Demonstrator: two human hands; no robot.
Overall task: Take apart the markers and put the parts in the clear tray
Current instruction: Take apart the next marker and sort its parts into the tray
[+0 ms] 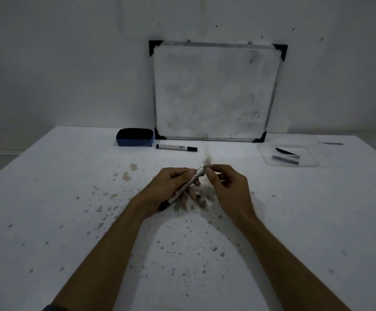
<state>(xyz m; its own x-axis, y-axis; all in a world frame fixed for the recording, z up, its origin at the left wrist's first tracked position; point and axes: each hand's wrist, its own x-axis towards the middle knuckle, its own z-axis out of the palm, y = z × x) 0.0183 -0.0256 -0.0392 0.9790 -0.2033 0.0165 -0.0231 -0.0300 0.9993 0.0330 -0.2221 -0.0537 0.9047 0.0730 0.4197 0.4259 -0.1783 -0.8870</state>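
Beyond the hands, near the wall, a second marker [176,147] lies flat on the table [47,198], capped at both ends as far as can be seen. Just to its left sits a dark blue eraser [135,137]. Behind both, a whiteboard [216,92] with black corner pieces leans against the wall [70,63], its face smeared with grey wipe marks. Farther right of the right hand, and well apart from it, the clear tray [265,153] rests on the table and holds a few dark marker parts [285,159]. Nothing lies between the hands and the tray.

The left hand [171,187] is wrapped around the barrel of a marker [185,186], held tilted above the table, dark end low toward the wrist and grey end raised. The right hand [225,187] has thumb and forefinger pinched together at that raised end; whether they grip a piece there is unclear. A small dark and grey piece [201,199] lies on the table just under the hands.

The tabletop is white, spattered with grey and brownish stains, thickest around the hands. The wall is plain pale, dotted with small dark marks, and the room is dim.
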